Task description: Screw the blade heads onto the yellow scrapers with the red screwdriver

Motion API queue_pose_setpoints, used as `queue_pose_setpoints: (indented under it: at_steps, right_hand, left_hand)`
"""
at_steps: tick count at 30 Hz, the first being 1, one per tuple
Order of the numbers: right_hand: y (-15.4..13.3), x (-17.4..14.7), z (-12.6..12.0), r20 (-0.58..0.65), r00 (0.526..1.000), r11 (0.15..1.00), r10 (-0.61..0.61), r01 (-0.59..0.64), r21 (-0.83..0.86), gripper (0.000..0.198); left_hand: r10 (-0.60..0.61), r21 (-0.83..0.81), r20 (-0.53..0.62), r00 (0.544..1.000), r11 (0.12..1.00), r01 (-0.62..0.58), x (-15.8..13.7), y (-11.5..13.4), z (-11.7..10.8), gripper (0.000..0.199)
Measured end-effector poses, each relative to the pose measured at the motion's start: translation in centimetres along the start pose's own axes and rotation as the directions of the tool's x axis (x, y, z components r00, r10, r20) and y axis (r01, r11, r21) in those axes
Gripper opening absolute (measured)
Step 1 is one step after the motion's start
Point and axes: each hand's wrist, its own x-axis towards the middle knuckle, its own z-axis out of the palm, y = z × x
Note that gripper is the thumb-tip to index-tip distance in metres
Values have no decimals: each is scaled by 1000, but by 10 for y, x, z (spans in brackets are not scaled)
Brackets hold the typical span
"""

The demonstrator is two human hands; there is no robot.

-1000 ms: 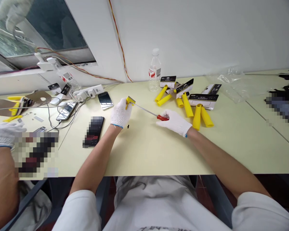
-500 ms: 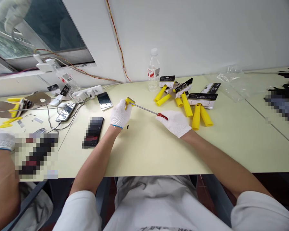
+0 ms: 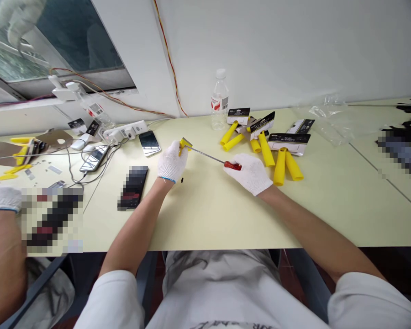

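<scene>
My left hand (image 3: 171, 162), in a white knit glove, is closed around a yellow scraper head (image 3: 185, 145) with a metal edge, held above the table. My right hand (image 3: 250, 173), gloved too, grips the red handle of a screwdriver (image 3: 208, 156). Its long shaft reaches left, and the tip meets the scraper head; the exact contact is too small to make out. A small black piece (image 3: 182, 180) lies on the table just below my left hand. Yellow tube handles (image 3: 280, 167) with black-and-white cards lie beyond my right hand.
A clear bottle (image 3: 219, 103) stands near the wall. Phones (image 3: 150, 143) and a power strip (image 3: 126, 131) with cables are at the left. A co-worker's gloved hand (image 3: 3, 197) is at the far left, near yellow parts. Clear plastic bags (image 3: 335, 121) lie at the back right.
My right fingers have shifted slightly on the screwdriver, and more of its red handle shows. My left hand keeps its hold on the scraper head.
</scene>
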Motion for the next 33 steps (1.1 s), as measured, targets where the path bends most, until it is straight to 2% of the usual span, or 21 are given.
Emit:
queue_pose_setpoints:
  at_steps: [4, 6, 8, 9, 11, 13, 14, 15, 17, 19, 21, 24, 26, 29, 31, 33]
  right_hand:
    - [-1, -1, 0, 14, 999, 994, -43, 44, -103, 28]
    - [-2, -1, -2, 56, 998, 999, -15, 17, -34, 34]
    - [-4, 0, -6, 170, 984, 991, 45, -65, 114, 44]
    - [-5, 1, -8, 259, 962, 968, 90, -146, 204, 49]
    - [-7, 1, -12, 453, 874, 865, 176, -357, 352, 52]
    - [-8, 1, -13, 557, 795, 764, 240, -509, 397, 46]
    - [-8, 2, -12, 545, 796, 755, 265, -522, 397, 43]
    - [-8, 2, -11, 489, 826, 779, 281, -494, 388, 40]
    - [-6, 2, -7, 287, 919, 875, 269, -358, 327, 35]
    - [-3, 1, -1, 87, 978, 954, 190, -204, 219, 27]
    - [0, -1, 3, -15, 995, 990, 94, -92, 105, 22]
    - [2, -2, 3, -59, 998, 1000, -1, 1, -9, 23]
    - [1, -1, 0, -55, 998, 1000, -6, 5, -8, 27]
    - [-2, 0, -5, 55, 995, 983, 87, -94, 157, 37]
    - [-4, 1, -7, 223, 955, 920, 194, -256, 296, 53]
    - [-5, 1, -8, 380, 885, 833, 269, -412, 371, 58]
  left_hand:
    - [-10, -9, -3, 1000, 1000, 10, 5, 0, 1, 13]
    - [-8, -8, 1, 1000, 1000, 8, 6, 0, 1, 11]
    - [3, 8, 0, 1000, 1000, -3, 4, 1, 0, 11]
    - [11, 18, -6, 1000, 1000, -11, 3, 1, 0, 11]
    - [28, 30, -18, 999, 999, -28, -1, 1, -1, 15]
    - [40, 27, -24, 999, 999, -39, -4, 0, -2, 25]
    - [42, 23, -24, 999, 999, -42, -5, 0, -2, 29]
    - [46, 20, -25, 999, 999, -45, -5, 0, -2, 31]
    - [51, 14, -28, 998, 999, -50, -4, -1, -2, 23]
    - [53, 13, -33, 998, 999, -53, -4, -1, -2, 14]
    - [56, 18, -43, 998, 998, -55, -3, -1, -2, 12]
    - [77, 34, -56, 995, 997, -75, -5, 1, -4, 13]
    - [82, 59, -58, 995, 995, -79, -6, 4, -6, 13]
    - [63, 117, -55, 996, 992, -57, -8, 8, -10, 15]
    - [54, 146, -44, 998, 988, -47, -9, 9, -11, 16]
    - [46, 158, -31, 998, 987, -41, -9, 10, -11, 13]
